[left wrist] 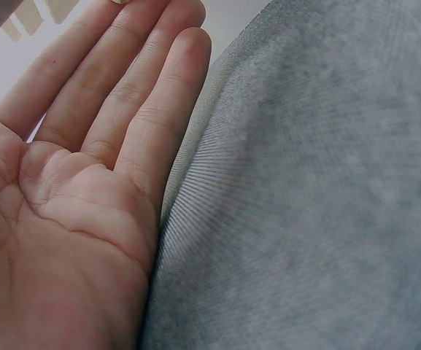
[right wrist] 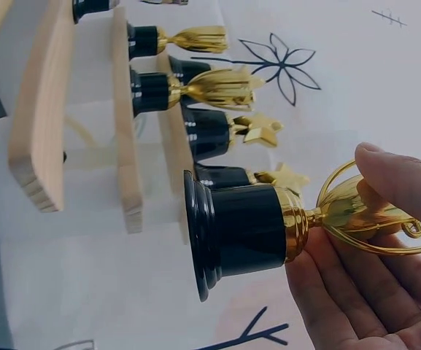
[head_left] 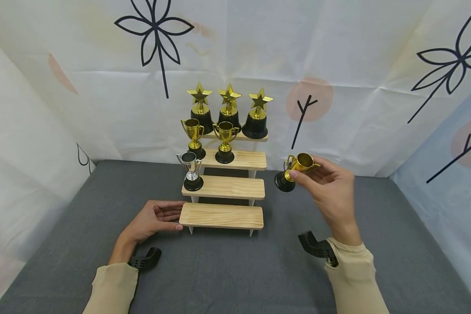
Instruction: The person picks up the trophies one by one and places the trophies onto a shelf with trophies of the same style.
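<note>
My right hand (head_left: pixel 335 196) grips a gold trophy cup (head_left: pixel 304 161) by its bowl, to the right of a wooden tiered stand (head_left: pixel 227 216). The cup is tilted, its black base (right wrist: pixel 246 227) pointing left and down in the head view. At the left end of the lowest tier is my left hand (head_left: pixel 151 220), fingers extended and fingertips right at the board's edge. In the left wrist view its palm (left wrist: pixel 71 240) shows bare. Two gold trophy cups (head_left: pixel 225 135) stand on the second tier from the top, at its left and middle. A silver trophy cup (head_left: pixel 191 163) stands at the left of the tier below.
Three gold star trophies (head_left: pixel 260 102) line the top tier. The stand rests on a grey cloth-covered table (head_left: pixel 235 274), against a white fabric backdrop (head_left: pixel 361 126) printed with flowers. Each wrist wears a black camera mount (head_left: pixel 318 247).
</note>
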Motion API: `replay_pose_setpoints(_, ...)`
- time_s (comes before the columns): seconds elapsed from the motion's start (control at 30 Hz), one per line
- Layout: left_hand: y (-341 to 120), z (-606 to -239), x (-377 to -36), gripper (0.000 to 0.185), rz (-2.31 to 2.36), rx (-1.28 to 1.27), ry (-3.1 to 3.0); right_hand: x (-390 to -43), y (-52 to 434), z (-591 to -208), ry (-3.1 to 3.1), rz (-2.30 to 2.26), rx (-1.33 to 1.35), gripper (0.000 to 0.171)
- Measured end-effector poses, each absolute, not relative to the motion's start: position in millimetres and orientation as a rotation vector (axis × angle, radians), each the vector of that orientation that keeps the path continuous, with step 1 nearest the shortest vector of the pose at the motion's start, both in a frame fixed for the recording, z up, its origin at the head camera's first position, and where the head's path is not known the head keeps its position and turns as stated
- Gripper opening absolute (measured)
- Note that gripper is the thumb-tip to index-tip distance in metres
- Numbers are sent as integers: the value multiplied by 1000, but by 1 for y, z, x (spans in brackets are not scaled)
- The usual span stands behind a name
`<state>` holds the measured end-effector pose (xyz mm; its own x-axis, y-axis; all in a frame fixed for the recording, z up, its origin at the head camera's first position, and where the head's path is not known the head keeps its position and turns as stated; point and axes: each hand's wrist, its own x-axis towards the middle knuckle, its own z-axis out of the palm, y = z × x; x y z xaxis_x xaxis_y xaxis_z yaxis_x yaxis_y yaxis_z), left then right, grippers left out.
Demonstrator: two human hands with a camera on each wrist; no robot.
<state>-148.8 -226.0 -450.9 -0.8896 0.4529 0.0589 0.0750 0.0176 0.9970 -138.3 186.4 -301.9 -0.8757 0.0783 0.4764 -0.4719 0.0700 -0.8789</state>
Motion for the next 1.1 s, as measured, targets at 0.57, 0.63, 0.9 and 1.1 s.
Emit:
replay_pose_setpoints(0.57, -226, -451, -148, 73, 1956, 535, 2017, -125, 189, -288, -1865, 1879, 439, 36)
replay_pose_setpoints(0.63, -226, -451, -148, 73, 1955, 536, 2016, -124, 189, -286, -1834, 1897, 466, 35)
replay_pose_setpoints(0.9, -226, -451, -149, 73, 1952, 533, 2019, -120, 191, -282, -1746, 1931, 491, 37)
replay_pose_setpoints(1.1, -226, -451, -148, 73, 1953, 529, 2028, -120, 190, -282, -1694, 1948, 520, 37)
